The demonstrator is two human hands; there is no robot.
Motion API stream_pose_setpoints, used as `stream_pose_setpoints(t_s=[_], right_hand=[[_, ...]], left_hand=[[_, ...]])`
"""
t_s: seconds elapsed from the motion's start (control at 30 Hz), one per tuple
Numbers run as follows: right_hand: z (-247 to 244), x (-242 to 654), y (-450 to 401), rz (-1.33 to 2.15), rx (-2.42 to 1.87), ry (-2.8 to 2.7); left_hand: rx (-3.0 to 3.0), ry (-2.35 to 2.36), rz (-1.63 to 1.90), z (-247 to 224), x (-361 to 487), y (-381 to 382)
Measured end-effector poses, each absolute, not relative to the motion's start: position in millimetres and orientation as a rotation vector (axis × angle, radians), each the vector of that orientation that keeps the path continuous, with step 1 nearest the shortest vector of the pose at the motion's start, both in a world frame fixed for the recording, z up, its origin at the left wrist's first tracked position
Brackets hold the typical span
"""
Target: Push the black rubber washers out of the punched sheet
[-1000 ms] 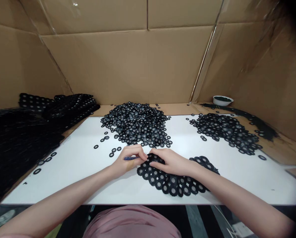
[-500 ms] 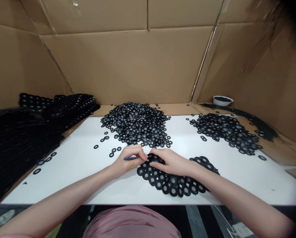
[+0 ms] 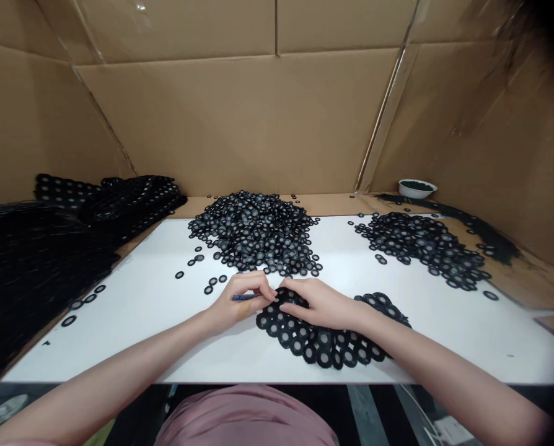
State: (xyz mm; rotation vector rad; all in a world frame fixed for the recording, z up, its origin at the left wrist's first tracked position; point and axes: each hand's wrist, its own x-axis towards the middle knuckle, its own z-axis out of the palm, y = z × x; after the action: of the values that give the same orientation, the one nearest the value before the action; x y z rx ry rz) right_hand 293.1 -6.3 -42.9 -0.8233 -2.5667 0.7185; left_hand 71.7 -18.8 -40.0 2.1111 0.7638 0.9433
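A sheet of joined black rings with grey centres point(image 3: 324, 338) lies on the white tabletop, partly covered by my right hand point(image 3: 316, 302). The thumb and fingers of that hand are closed on its upper left edge. My left hand point(image 3: 244, 296) meets the same edge with its fingertips pinched together. A thin tool with a blue patterned handle point(image 3: 244, 297) sits in its grip; the tip is hidden by the fingers. Just beyond both hands rises a large heap of loose black rings point(image 3: 258, 229).
Another heap of rings point(image 3: 426, 244) spreads at the right, below a white bowl point(image 3: 417, 189) of dark bits. A mass of black strands point(image 3: 35, 260) and folded ring sheeting point(image 3: 132, 198) line the left side. Cardboard walls point(image 3: 240, 118) enclose the table.
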Motion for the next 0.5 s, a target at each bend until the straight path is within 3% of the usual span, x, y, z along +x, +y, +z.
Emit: stream_pose_setpoints(t_s=[0.5], right_hand=[[-41.8, 293.0, -7.1, 0.719, -0.840, -2.569]], left_hand=[[2.158, 0.780, 0.911, -37.8, 71.9, -19.5]])
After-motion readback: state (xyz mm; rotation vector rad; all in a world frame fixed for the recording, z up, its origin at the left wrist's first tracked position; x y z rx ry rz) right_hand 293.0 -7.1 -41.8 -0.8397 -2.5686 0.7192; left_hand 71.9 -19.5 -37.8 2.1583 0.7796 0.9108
